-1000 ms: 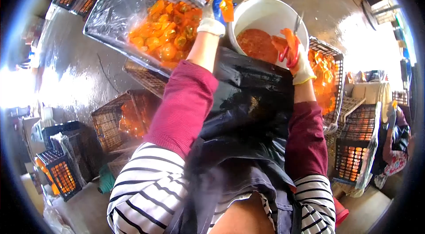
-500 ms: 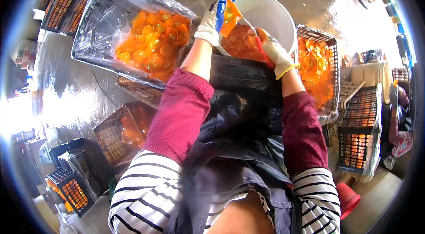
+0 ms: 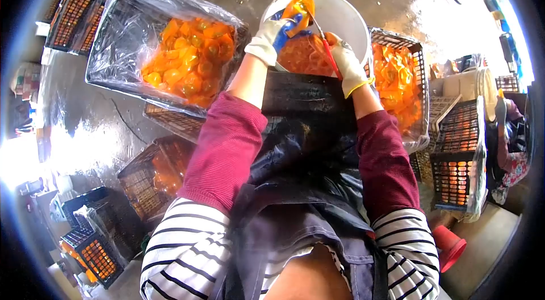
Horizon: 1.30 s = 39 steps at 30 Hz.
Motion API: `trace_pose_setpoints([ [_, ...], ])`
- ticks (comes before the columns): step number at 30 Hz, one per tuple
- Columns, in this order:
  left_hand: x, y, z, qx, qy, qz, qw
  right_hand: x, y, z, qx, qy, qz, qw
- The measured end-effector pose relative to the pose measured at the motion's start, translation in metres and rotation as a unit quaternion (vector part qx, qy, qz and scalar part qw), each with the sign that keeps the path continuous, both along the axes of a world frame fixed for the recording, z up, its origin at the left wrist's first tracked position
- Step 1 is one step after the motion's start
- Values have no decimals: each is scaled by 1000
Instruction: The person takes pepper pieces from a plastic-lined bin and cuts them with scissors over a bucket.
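Note:
My left hand [image 3: 276, 36], in a white glove with blue fingers, pinches a piece of orange peel [image 3: 300, 7] above a white bucket [image 3: 351, 10]. Held in my right hand [image 3: 347, 63], also gloved, are red-handled scissors [image 3: 330, 56]. Their metal blade meets the peel's right edge. The exact shape of the blade is hard to make out. Below both hands, wet orange pulp [image 3: 304, 56] lies in the bucket.
To the left stands a plastic-lined crate [image 3: 116, 44] with orange peels [image 3: 190, 56]. Another crate [image 3: 421, 67] of peels stands right of the bucket. Stacked crates [image 3: 454, 152] line the right side, near a red container [image 3: 448, 248] and a seated person [image 3: 511, 147].
My left hand has turned, lifting the peel upright and bringing its inner side into view. My right hand has shifted slightly up and left with the scissors.

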<state>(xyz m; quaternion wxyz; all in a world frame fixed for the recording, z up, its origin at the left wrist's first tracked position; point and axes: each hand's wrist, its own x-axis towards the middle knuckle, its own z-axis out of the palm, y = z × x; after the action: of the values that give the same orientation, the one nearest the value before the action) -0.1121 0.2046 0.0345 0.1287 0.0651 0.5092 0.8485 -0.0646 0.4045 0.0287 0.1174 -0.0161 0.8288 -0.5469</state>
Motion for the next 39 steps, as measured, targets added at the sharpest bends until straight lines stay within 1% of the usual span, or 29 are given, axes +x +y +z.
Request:
trace_pose_setpoints([
  [1,-1,2,-3,-74,31,2,997,-1,-1,-3,1,22,-2,1000],
  [3,3,3,0,-43,-37,-22,998,1,-6,-5,34,86,-9,996],
  [6,12,4,12,38,-73,4,997,6,-7,7,8,31,-20,999],
  [9,11,3,10,24,-99,69,992,14,-13,43,87,-69,3,994],
  [12,16,5,21,-41,-137,86,986,10,-13,16,118,57,-39,991],
  [13,7,3,14,-88,-118,31,989,8,-13,9,98,54,-34,993],
  [14,6,4,4,-129,-167,3,977,6,-12,2,79,52,-29,995],
  [16,2,4,-4,-126,-138,31,982,10,-15,9,59,25,-12,998],
  [17,-1,4,-8,-196,-123,61,971,13,-12,14,60,3,1,998],
  [18,3,2,5,-264,-108,93,954,15,-12,23,61,-20,16,998],
  [19,5,0,14,-333,-92,124,930,15,-13,26,90,-18,19,996],
  [21,0,-6,3,-426,-87,139,890,14,-15,30,146,-14,25,989],
  [23,-1,-5,3,-517,-67,139,842,7,-10,3,141,33,11,989],
  [24,4,-2,11,-562,-49,131,815,5,-8,-7,138,56,4,989],
  [25,9,-1,20,-606,-31,122,785,5,-6,-7,114,54,19,992],
  [26,12,0,29,-610,-26,122,783,6,-4,-7,90,52,33,994],
  [28,16,1,43,-615,-16,121,779,10,-4,6,21,4,39,999],
  [29,13,0,37,-534,-17,158,830,13,-6,13,-27,-42,32,998],
  [30,7,-1,25,-448,-19,194,873,15,-10,20,-75,-87,25,993],
  [31,-2,-3,7,-357,-20,228,906,14,-11,21,-78,-104,22,991],
  [32,-14,-3,-21,-7,-45,132,990,12,-11,22,-80,-122,18,989],
  [34,22,14,33,135,-154,74,976,13,-12,29,-91,-158,11,983],
  [35,15,10,21,72,-134,70,986,16,-16,36,-101,-176,10,979],
  [36,1,4,-3,9,-113,65,991,17,-17,41,-110,-195,8,975],
  [38,-3,2,-11,-123,-90,76,985,18,-15,43,-117,-199,12,973],
  [39,2,3,3,-193,-85,94,973,18,-15,43,-120,-201,15,972],
])
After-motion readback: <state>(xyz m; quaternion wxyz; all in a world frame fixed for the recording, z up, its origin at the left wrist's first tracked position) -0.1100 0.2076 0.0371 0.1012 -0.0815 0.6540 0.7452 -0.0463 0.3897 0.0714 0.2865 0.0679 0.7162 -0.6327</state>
